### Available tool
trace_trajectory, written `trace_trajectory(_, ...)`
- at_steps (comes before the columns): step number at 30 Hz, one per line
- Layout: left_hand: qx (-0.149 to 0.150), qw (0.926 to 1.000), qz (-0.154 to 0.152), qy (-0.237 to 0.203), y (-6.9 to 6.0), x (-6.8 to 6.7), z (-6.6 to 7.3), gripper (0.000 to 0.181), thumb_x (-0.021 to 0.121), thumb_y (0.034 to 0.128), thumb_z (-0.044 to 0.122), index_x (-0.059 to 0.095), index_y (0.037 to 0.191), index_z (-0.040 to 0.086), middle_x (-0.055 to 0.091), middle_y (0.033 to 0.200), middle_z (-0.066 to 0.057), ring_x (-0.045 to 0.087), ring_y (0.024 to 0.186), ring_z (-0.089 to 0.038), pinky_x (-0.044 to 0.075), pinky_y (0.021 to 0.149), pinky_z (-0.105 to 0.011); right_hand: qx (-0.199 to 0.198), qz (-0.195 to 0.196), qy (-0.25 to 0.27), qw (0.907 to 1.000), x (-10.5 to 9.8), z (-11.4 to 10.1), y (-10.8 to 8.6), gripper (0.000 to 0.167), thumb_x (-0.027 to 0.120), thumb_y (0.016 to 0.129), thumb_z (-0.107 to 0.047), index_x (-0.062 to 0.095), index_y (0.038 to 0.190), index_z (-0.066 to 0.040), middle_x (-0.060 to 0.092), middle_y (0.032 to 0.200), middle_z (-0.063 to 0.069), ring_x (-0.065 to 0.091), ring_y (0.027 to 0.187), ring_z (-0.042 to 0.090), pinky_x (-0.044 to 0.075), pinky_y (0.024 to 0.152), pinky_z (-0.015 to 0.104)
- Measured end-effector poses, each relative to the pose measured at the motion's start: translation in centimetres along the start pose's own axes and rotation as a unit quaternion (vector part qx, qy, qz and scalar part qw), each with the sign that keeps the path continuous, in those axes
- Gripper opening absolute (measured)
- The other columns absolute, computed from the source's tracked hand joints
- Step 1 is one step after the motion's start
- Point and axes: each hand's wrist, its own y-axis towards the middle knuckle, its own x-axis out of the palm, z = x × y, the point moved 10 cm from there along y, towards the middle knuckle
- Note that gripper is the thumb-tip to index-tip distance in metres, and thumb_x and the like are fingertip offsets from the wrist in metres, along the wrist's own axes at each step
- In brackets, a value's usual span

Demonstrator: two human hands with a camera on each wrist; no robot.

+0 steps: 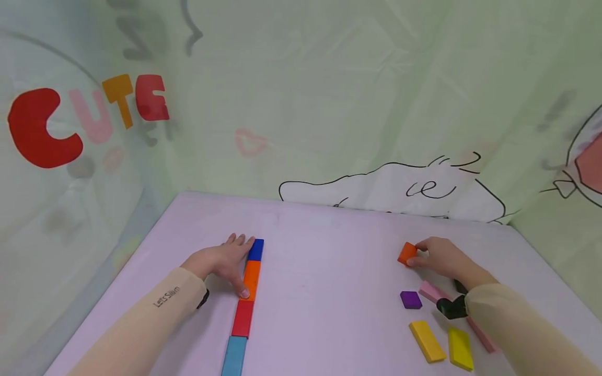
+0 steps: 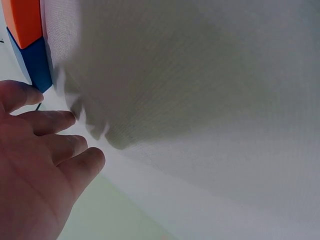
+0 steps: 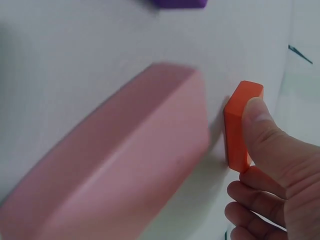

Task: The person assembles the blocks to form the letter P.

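Observation:
Blue (image 1: 256,250), orange (image 1: 252,277), red (image 1: 243,319) and light blue (image 1: 234,356) blocks lie end to end in a line on the left. My left hand (image 1: 224,262) rests along the upper part of it, thumb at the orange block, a fingertip at the blue one; the left wrist view shows the fingers (image 2: 40,155) spread beside the blue block (image 2: 37,62). At the right, my right hand (image 1: 444,257) pinches a small orange block (image 1: 406,253) between thumb and fingers. The right wrist view shows that block (image 3: 237,130) at the table surface, the thumb on its side.
Below the right hand lie a purple block (image 1: 411,300), a pink block (image 1: 433,291), an orange-yellow block (image 1: 427,341) and a yellow block (image 1: 460,348). Another pink block (image 1: 482,335) is partly hidden by the right sleeve. A printed cloth wall stands behind the table (image 1: 324,271).

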Motion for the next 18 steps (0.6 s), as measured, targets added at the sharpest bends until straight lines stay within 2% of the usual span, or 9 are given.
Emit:
trace_trajectory(7, 0.006, 1.0000, -0.005, 0.000, 0.2, 0.4, -0.1, 0.123, 0.092, 0.0697, 0.039, 0.020, 0.163, 0.004, 0.015, 0.170, -0.024, 0.006, 0.158, -0.047, 0.021, 0.123, -0.068, -0.023, -0.016, 0.002, 0.9996, 0.8, -3.2, 1.3, 0.066, 0.079, 0.089, -0.032, 0.058, 0.130, 0.015, 0.063, 0.125, 0.033, 0.057, 0.117, 0.050, 0.053, 0.098, 0.062)
trace_trajectory(18, -0.006, 1.0000, -0.006, -0.001, 0.2, 0.1, -0.4, 0.123, 0.092, 0.0714, 0.040, 0.018, 0.164, 0.006, 0.014, 0.171, -0.021, 0.005, 0.159, -0.044, 0.019, 0.124, -0.066, -0.078, -0.020, -0.004, 0.9967, 1.5, -10.4, 3.6, 0.061, 0.080, 0.089, -0.029, 0.061, 0.129, 0.013, 0.065, 0.127, 0.029, 0.059, 0.117, 0.044, 0.051, 0.103, 0.058)
